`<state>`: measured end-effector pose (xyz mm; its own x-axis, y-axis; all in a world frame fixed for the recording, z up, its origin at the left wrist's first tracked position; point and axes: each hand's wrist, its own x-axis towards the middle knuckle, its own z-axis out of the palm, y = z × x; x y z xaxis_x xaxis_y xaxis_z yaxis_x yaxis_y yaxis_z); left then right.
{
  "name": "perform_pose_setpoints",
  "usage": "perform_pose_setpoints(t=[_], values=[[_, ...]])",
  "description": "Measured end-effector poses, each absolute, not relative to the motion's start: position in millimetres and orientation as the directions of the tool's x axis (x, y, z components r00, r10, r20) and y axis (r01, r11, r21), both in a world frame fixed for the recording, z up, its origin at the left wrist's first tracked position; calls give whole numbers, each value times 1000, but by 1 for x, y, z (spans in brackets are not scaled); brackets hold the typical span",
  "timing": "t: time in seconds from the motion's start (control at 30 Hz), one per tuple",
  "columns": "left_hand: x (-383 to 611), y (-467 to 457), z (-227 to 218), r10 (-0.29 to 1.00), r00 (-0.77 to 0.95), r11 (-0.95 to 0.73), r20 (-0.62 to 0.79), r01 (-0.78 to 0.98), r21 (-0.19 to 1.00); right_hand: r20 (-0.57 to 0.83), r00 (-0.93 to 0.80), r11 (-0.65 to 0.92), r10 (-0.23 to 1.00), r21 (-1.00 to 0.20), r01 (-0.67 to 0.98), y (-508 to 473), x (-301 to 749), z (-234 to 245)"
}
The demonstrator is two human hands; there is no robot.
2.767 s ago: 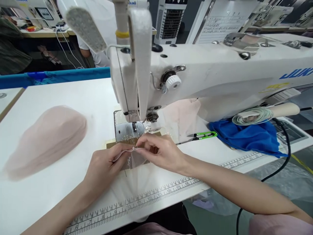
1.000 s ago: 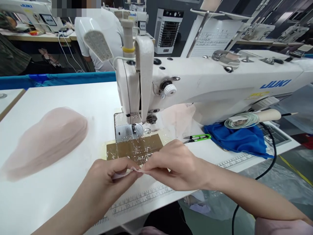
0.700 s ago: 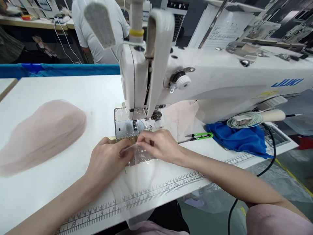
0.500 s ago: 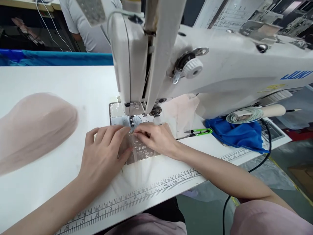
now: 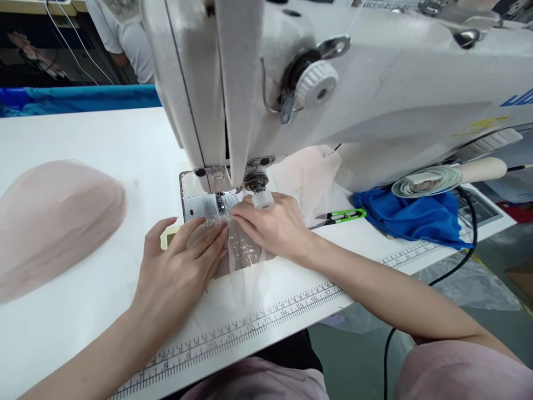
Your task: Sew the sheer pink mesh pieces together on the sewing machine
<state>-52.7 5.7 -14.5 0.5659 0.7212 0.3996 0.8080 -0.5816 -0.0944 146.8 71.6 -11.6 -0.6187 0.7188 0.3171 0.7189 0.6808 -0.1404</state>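
At the sewing machine (image 5: 258,122), a thin strip of sheer pale fabric (image 5: 238,253) runs from the presser foot (image 5: 220,203) toward the table's front edge. My left hand (image 5: 179,264) lies to its left, fingers stretched and somewhat spread, its fingertips resting on the fabric just in front of the foot. Close on the right, my right hand (image 5: 277,226) has thumb and fingers pinched together on the same fabric; part of its fingers is hidden behind a white machine knob (image 5: 263,199). Under the fabric is the shiny machine plate (image 5: 220,269).
Sheer pink fabric (image 5: 62,216) lies bunched on the left, and pale pink fabric (image 5: 312,172) under the machine arm. Green thread snips (image 5: 343,215), blue cloth (image 5: 412,216) and a coil of pale tape (image 5: 425,182) are on the right. A printed ruler (image 5: 250,329) lines the front edge.
The view has shifted closer to the machine head. My left hand's fingers have spread wider and slid flatter beside the foot. My right hand remains pinched near the foot.
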Motion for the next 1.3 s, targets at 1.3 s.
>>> perform_pose_setpoints(t=[1.3], values=[[-41,11,-13,780,492,-484,386,866,-127,326,-682,708,654,52,704,72,150,-16]])
